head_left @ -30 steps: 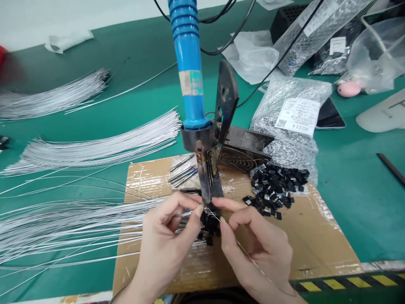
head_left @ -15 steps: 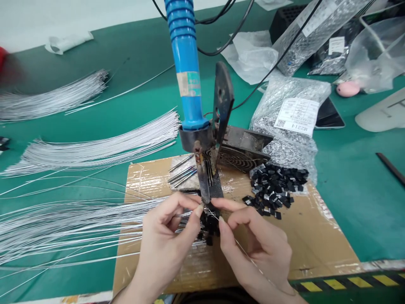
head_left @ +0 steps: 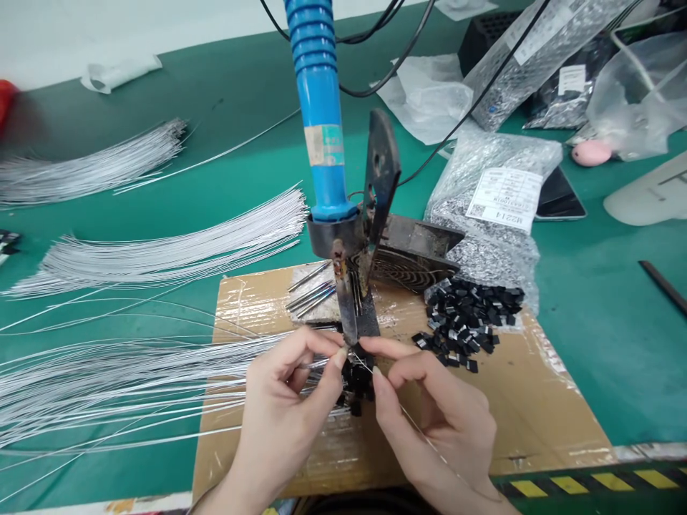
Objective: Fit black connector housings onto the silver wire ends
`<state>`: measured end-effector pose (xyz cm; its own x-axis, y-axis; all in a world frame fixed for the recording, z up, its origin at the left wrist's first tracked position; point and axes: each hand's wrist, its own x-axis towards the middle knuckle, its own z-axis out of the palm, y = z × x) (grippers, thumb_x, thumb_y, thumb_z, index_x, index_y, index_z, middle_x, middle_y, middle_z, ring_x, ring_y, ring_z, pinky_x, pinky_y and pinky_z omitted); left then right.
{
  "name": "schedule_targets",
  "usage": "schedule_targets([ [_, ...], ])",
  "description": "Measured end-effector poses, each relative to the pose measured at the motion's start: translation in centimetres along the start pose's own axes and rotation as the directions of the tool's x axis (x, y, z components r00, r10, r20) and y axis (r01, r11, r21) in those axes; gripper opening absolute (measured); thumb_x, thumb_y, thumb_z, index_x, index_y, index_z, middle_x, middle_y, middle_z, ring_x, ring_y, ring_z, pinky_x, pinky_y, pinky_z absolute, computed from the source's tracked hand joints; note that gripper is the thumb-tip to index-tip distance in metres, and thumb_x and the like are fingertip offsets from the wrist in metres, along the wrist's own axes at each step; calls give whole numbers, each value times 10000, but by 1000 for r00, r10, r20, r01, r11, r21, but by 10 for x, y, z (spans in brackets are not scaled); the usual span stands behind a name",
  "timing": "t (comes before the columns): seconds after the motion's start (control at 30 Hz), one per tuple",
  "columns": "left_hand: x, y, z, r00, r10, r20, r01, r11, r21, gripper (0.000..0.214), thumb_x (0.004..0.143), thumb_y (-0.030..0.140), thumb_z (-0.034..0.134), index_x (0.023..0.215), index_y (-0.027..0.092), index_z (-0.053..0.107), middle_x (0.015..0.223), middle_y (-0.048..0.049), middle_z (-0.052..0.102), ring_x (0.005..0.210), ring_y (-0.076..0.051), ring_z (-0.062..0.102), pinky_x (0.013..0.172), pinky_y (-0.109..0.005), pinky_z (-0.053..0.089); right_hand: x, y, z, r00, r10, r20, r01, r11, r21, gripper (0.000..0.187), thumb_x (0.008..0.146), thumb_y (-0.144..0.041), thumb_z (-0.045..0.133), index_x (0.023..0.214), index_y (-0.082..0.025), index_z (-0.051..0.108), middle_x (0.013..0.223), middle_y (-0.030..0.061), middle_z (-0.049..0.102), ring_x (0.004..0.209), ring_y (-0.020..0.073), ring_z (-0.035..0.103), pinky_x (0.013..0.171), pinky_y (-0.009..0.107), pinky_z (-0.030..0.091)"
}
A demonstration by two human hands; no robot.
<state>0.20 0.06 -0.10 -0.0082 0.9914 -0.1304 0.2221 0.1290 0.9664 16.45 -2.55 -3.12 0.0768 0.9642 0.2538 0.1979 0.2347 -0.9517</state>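
A blue-handled soldering iron (head_left: 320,154) is fixed in a metal stand (head_left: 380,168), its flat tip (head_left: 347,307) pointing down. Right under the tip, my left hand (head_left: 298,397) is closed, thumb and forefinger pinched on something too small to make out. Close beside it my right hand (head_left: 437,408) is closed on a thin silvery wire (head_left: 408,415), which runs from the tip across the palm toward the wrist. The two forefingers nearly meet at the tip. Beneath the fingers lie small black connectors (head_left: 358,379) and the ends of white cables (head_left: 161,372).
More cable bundles (head_left: 182,239) lie on the green mat at left. A pile of black connectors (head_left: 472,315) sits on the cardboard (head_left: 537,400), beside a labelled bubble-wrap bag (head_left: 494,172). A small fan (head_left: 416,250) stands behind the iron, near spare metal rods (head_left: 314,293).
The whole view has shifted very slightly. Both hands keep the same pinch under the iron's tip, with hardly any visible movement.
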Motion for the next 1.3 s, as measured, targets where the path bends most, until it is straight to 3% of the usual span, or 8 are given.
schedule_targets([
  [0.2, -2, 0, -1, 1000, 9, -2, -9, 1000, -16, 204, 919, 54, 722, 815, 229, 750, 848, 43, 766, 767, -72, 733, 717, -87, 545, -4, 2, 2, 1000, 9, -13, -9, 1000, 11, 185, 903, -65, 688, 865, -235, 625, 1018, 76, 832, 1004, 225, 836, 877, 269, 662],
  [0.37, -2, 0, 0, 1000, 7, -19, -7, 1000, 0, 187, 914, 61, 724, 816, 219, 751, 858, 26, 777, 772, -92, 746, 711, -115, 555, -3, 1, 2, 1000, 19, -22, -19, 1000, -6, 174, 911, -76, 688, 855, -231, 632, 1086, 96, 841, 962, 220, 840, 876, 282, 671],
  [0.83, -4, -1, 0, 1000, 1, -28, 0, 999, 35, 154, 911, 101, 735, 804, 211, 744, 852, 2, 787, 764, -121, 744, 695, -151, 557, -5, 3, 3, 997, -67, -37, 65, 997, -42, 197, 879, -37, 695, 867, -217, 616, 1109, 96, 843, 928, 186, 841, 847, 226, 641],
  [1.07, -4, -1, -1, 1000, 6, -18, -5, 996, 84, 158, 916, 107, 724, 803, 216, 739, 833, 13, 776, 739, -118, 720, 673, -162, 541, -4, 3, 5, 992, -114, -50, 107, 986, -125, 196, 875, -48, 686, 886, -233, 622, 1040, 84, 854, 829, 195, 841, 805, 268, 675],
  [1.3, -5, 0, 0, 1000, 11, -18, -10, 995, 96, 149, 926, 128, 719, 805, 214, 738, 890, -15, 803, 745, -140, 718, 644, -196, 528, -1, 1, 6, 981, -182, -60, 169, 970, -172, 212, 878, -34, 678, 912, -238, 630, 1009, 79, 852, 886, 195, 842, 801, 248, 671],
])
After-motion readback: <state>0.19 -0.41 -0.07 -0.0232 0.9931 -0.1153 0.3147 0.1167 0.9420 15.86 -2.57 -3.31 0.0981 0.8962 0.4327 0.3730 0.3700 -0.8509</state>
